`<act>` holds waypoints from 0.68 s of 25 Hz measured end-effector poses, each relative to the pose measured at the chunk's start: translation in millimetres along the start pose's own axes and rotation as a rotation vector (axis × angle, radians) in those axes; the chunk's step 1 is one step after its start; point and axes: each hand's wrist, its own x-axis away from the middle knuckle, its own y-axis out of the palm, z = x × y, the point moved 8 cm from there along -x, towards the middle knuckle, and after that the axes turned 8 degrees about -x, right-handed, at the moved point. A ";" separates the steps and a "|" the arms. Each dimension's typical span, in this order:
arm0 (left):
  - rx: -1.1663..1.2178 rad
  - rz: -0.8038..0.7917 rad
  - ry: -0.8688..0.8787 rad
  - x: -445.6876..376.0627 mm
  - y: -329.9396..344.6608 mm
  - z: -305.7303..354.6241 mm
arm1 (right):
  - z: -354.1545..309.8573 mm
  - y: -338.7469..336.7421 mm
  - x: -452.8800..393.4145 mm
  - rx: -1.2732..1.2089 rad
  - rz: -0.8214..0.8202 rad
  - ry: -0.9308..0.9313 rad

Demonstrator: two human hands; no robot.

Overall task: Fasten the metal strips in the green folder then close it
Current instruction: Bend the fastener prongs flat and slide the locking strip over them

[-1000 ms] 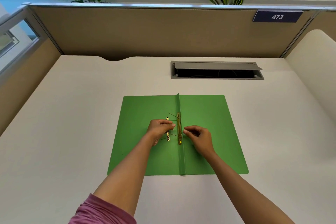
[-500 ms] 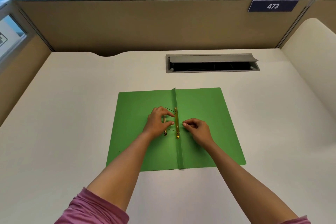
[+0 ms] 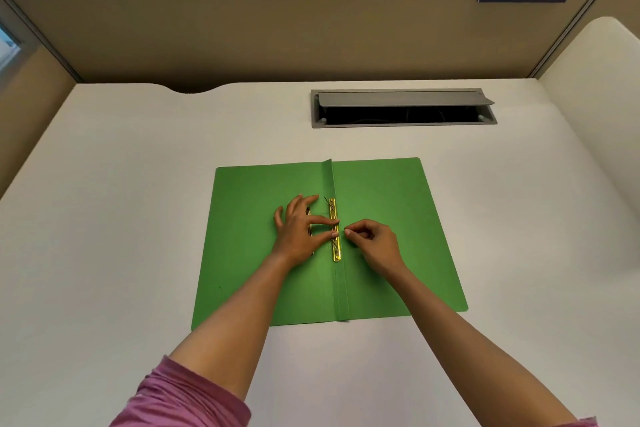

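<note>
Green card lay flat: the one folder (image 3: pixel 263 253) was spread open on the worktop (image 3: pixel 121 201), likely so its spine fastener faced up. One brass bar (image 3: pixel 334 229) ran along the spine, and a second brass piece (image 3: pixel 309 218) showed beneath the left hand (image 3: pixel 298 232), whose fingers (image 3: pixel 327 220) were spread and pressed on the bar, probably to steady it. The right hand (image 3: pixel 372 242) rested just beside it, fingers pinched together, seemingly on a thin prong too small to confirm.
</note>
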 end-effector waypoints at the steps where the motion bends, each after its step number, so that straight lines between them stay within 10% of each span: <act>1: -0.002 -0.007 -0.001 -0.7 0.6 -0.9 | 0.9 0.8 -2.2 0.005 0.003 0.010; 17: -0.040 -0.122 -0.022 -6.9 3.3 -3.1 | -60.4 25.1 -69.5 0.332 -0.219 -0.200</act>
